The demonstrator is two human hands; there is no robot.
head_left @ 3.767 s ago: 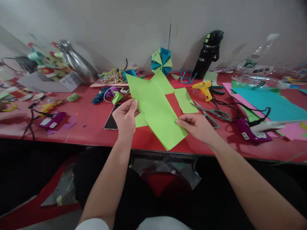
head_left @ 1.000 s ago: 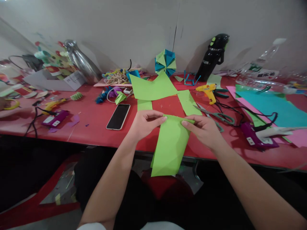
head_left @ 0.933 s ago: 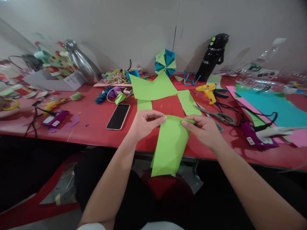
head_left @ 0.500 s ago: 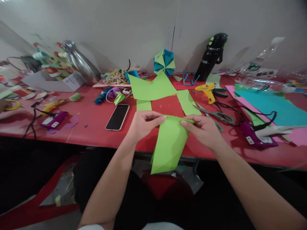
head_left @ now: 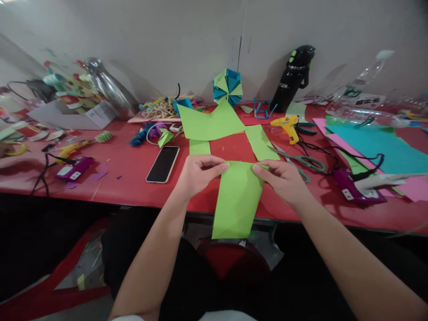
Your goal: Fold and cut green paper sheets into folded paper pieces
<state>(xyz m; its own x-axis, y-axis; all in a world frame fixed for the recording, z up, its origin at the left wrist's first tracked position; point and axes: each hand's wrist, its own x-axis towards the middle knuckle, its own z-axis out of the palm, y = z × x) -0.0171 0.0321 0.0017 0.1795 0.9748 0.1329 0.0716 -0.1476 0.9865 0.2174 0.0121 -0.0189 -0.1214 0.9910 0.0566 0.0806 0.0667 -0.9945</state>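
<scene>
A long strip of light green paper (head_left: 236, 199) hangs over the near edge of the red table (head_left: 127, 178). My left hand (head_left: 199, 173) pinches its top left corner. My right hand (head_left: 284, 179) pinches its top right corner, thumb on top. Both hands rest on the table close to the edge. Just beyond them lie a large green paper piece (head_left: 211, 122), a small green strip (head_left: 199, 146) and another green piece (head_left: 261, 141).
A black phone (head_left: 162, 163) lies left of my hands. Scissors (head_left: 301, 160), a yellow glue gun (head_left: 286, 125), a purple device with cable (head_left: 354, 189) and coloured sheets (head_left: 374, 142) sit right. A paper ball (head_left: 228, 86), black bottle (head_left: 294, 76) and craft clutter line the wall.
Earlier the green paper was held flat at a slant over the table; since then I turned it lengthwise, hanging over the edge. In the last second its lower end swung slightly right.
</scene>
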